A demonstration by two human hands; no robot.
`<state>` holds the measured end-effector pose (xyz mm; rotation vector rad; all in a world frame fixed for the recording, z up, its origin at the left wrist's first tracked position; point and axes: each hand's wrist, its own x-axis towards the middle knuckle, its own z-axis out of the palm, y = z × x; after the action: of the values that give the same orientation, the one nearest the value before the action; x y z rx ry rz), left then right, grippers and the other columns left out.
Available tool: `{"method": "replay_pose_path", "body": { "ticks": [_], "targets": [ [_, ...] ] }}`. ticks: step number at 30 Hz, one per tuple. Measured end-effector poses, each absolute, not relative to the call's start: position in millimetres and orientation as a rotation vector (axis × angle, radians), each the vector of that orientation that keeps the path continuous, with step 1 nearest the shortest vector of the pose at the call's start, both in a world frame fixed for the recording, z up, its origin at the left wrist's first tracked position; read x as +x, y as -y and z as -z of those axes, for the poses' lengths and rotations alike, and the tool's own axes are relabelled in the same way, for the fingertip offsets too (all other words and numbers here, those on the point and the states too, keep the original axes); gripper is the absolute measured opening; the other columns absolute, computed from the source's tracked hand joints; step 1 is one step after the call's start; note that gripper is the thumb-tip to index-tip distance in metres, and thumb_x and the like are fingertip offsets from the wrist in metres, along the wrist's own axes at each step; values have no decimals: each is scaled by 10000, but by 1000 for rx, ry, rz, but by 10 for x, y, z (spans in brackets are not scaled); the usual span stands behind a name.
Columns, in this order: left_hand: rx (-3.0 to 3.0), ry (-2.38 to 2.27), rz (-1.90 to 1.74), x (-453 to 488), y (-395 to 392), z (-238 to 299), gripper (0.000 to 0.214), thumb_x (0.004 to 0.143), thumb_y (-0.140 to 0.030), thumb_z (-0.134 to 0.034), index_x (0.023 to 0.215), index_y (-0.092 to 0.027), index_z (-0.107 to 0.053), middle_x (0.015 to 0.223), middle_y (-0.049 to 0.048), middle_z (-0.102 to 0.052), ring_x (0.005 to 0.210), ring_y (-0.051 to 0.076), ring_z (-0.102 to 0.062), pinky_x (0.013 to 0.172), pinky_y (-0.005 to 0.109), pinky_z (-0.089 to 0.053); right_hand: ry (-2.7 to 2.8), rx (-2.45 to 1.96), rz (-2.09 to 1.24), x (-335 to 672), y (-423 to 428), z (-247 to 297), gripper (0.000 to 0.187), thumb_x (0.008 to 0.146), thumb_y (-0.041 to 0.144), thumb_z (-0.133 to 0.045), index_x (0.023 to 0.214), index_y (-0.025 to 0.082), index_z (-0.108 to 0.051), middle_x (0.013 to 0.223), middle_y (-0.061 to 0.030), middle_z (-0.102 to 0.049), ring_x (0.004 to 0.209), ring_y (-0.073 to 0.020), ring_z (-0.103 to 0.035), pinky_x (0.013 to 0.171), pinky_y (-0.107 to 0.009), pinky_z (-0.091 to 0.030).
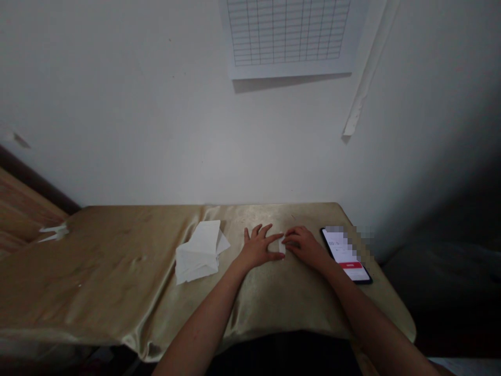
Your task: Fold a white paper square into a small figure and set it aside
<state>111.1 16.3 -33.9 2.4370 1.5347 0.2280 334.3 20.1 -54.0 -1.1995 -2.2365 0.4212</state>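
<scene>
A small folded white paper piece point(282, 247) lies on a table covered with shiny gold cloth point(117, 261). My left hand point(259, 246) rests flat on the cloth with its fingers spread, the fingertips touching the left side of the paper. My right hand point(303, 245) has its fingers curled and pressed onto the paper's right edge. A loose stack of white tissue sheets point(199, 253) sits just left of my left hand.
A phone point(346, 256) with a lit screen lies to the right of my right hand, near the table's right edge. A white wall rises behind the table, with a grid chart point(287, 36) pinned on it. White scraps point(55, 232) lie at the far left.
</scene>
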Motion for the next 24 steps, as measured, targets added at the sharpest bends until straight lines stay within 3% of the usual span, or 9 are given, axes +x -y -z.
{"method": "replay_pose_path", "body": {
  "ticks": [24],
  "targets": [
    [2450, -1545, -233, 1104, -166, 341, 691, 809, -749, -586, 1445, -535, -426, 1633, -20, -320, 1511, 379, -207, 1154, 749, -70, 2205, -1206, -453, 3361, -198, 546, 224, 835, 203, -704, 1038, 281, -754, 1153, -63, -644, 1170, -244, -533, 1052, -435, -438]
  ]
}}
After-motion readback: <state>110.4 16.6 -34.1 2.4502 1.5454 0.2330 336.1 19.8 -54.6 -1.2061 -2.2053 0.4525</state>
